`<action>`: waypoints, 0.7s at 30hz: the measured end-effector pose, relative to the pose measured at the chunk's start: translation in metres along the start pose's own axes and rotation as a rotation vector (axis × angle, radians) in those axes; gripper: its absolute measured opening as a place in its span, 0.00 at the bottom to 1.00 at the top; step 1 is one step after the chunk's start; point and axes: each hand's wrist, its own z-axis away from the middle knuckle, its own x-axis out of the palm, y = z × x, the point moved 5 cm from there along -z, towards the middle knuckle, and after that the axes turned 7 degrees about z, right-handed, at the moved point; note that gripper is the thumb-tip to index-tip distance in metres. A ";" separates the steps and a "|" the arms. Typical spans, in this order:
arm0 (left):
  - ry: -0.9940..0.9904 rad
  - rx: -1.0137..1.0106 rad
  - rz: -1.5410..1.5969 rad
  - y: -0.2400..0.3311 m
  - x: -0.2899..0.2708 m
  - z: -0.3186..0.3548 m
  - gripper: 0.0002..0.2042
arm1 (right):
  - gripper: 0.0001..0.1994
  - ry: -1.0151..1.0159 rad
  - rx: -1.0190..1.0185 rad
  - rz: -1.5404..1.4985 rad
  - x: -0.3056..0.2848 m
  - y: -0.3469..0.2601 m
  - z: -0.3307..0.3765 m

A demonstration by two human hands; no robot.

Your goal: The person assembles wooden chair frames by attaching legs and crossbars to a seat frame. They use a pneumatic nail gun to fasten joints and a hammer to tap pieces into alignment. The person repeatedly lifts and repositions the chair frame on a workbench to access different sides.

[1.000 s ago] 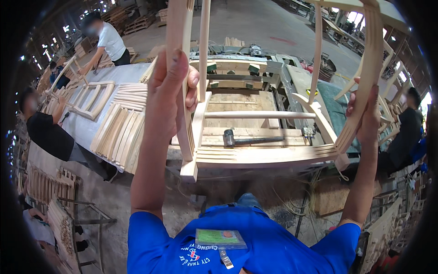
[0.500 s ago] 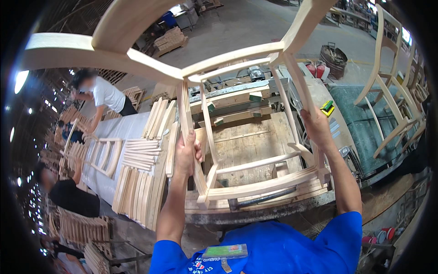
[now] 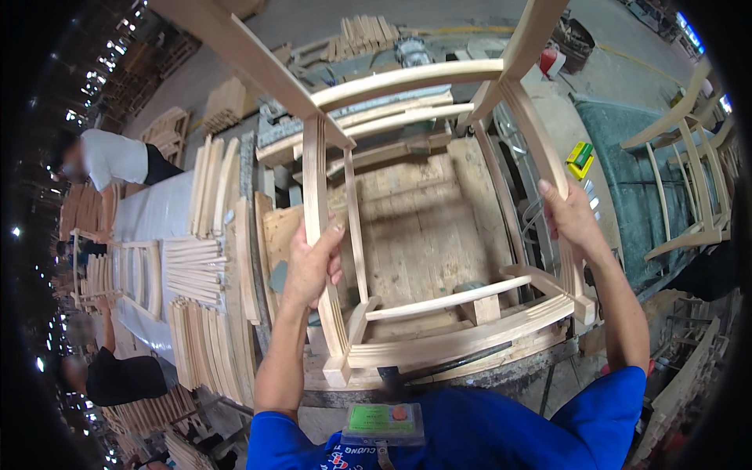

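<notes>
Big pale wooden workbench [image 3: 423,227] fills the middle, and above it hangs the unfinished light-wood chair frame [image 3: 439,313], joined up already: legs, rails and curved back slats all in place, bare wood, no seat panel on it that I can see. Both hands carry it. Left hand [image 3: 312,262], at seven o'clock, is wrapped closed around one upright; right hand [image 3: 570,218], at three o'clock, is clamped shut on the opposite curved leg. At two o'clock, one more bare chair frame [image 3: 689,188] stands by the green machine top [image 3: 627,180]. At nine o'clock, stacks of curved wooden slats [image 3: 196,266], too many to count. Two other workers [image 3: 117,157] on that side.
</notes>
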 end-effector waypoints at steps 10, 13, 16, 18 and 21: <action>0.043 -0.150 0.009 -0.054 -0.033 -0.109 0.16 | 0.21 -0.124 0.177 0.035 0.073 0.042 -0.094; 0.093 -0.196 -0.024 -0.091 -0.056 -0.133 0.17 | 0.19 -0.145 0.226 0.013 0.113 0.071 -0.110; 0.124 -0.224 -0.043 -0.126 -0.080 -0.147 0.18 | 0.19 -0.154 0.275 0.018 0.149 0.103 -0.120; 0.153 -0.226 -0.082 -0.137 -0.089 -0.154 0.17 | 0.20 -0.169 0.288 0.005 0.169 0.119 -0.123; 0.229 -0.214 -0.254 -0.152 -0.105 -0.160 0.14 | 0.21 -0.198 0.276 -0.007 0.192 0.132 -0.131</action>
